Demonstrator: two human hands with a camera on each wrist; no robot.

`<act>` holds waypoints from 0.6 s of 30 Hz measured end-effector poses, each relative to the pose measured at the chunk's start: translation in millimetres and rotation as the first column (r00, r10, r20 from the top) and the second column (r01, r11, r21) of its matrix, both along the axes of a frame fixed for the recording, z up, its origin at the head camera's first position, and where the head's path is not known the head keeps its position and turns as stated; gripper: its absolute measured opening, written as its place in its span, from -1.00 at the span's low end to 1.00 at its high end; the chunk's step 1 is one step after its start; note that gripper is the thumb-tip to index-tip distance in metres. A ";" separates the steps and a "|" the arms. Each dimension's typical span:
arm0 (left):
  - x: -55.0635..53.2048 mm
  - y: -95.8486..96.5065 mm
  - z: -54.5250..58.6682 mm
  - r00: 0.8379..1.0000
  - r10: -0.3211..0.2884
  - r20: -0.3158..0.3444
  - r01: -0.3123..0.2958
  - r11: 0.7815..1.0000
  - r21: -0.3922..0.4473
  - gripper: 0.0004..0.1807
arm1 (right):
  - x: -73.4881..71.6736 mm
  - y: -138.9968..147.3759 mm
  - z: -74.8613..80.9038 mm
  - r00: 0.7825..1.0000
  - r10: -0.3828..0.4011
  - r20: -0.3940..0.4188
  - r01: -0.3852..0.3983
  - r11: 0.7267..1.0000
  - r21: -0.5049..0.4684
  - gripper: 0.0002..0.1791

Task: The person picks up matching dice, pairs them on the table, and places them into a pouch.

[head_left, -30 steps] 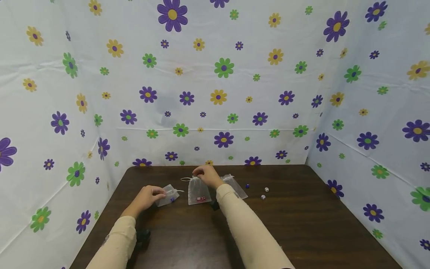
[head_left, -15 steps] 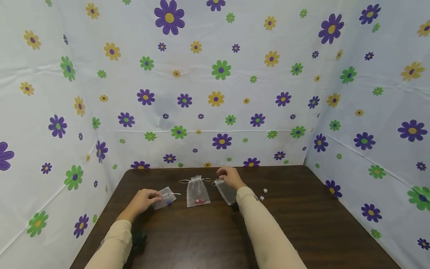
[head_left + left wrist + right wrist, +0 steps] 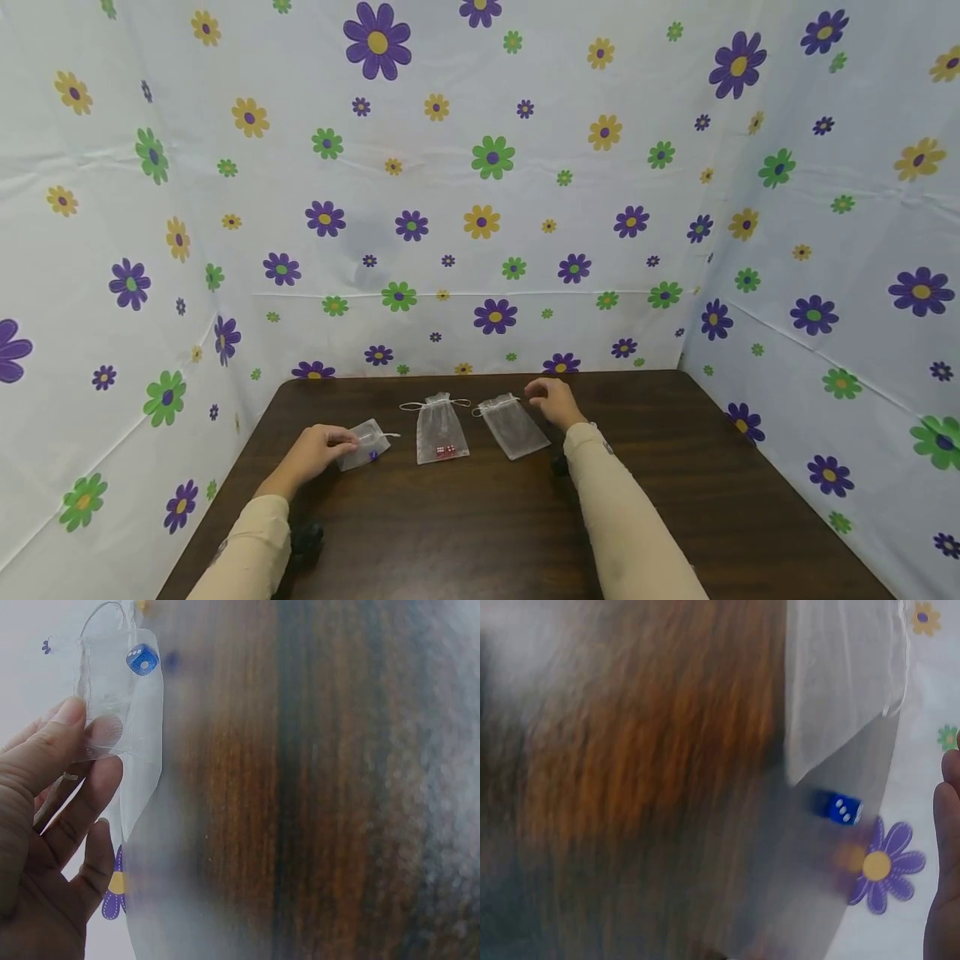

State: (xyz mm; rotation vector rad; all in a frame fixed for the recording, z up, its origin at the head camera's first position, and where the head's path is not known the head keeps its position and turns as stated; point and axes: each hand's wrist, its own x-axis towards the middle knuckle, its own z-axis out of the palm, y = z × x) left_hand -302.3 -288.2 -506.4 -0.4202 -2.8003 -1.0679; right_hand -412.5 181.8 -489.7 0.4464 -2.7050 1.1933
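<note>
My left hand [image 3: 318, 448] pinches the edge of a small sheer white drawstring bag [image 3: 146, 750] between thumb and fingers. One blue die [image 3: 142, 660] shows at that bag's far side, within its outline in the head view. Over the table, just right of an empty-looking sheer bag [image 3: 513, 427], my right hand [image 3: 557, 403] hovers with loosely bent fingers and nothing visible in them. A second blue die [image 3: 845, 809] lies on the table beside that bag, close to the right hand; the hand covers it in the head view. Between the hands lies a drawstring bag [image 3: 441, 425] with red dice [image 3: 446, 451] inside.
The brown wooden table [image 3: 450, 533] is enclosed at the back and sides by a white flower-print cloth [image 3: 420, 183]. Its rounded far edge runs just behind the bags. Dark wrist gear [image 3: 306, 537] shows under the left sleeve.
My right hand has left the middle bag, passed over the right bag and moved on to its right. The white dice are now hidden behind my right arm. My left hand keeps its pinch.
</note>
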 end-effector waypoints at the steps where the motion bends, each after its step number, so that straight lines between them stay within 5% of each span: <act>1: 0.3 -0.5 -0.4 1.000 0.003 0.001 -0.003 1.000 0.001 -0.95 | 0.2 2.8 -1.3 1.000 -0.003 0.000 0.003 1.000 -0.005 -0.79; 18: 3.7 -1.1 2.4 0.999 0.031 0.007 -0.031 0.999 0.011 -0.95 | 1.1 17.7 -21.2 0.996 -0.029 0.086 0.036 0.996 -0.079 -0.71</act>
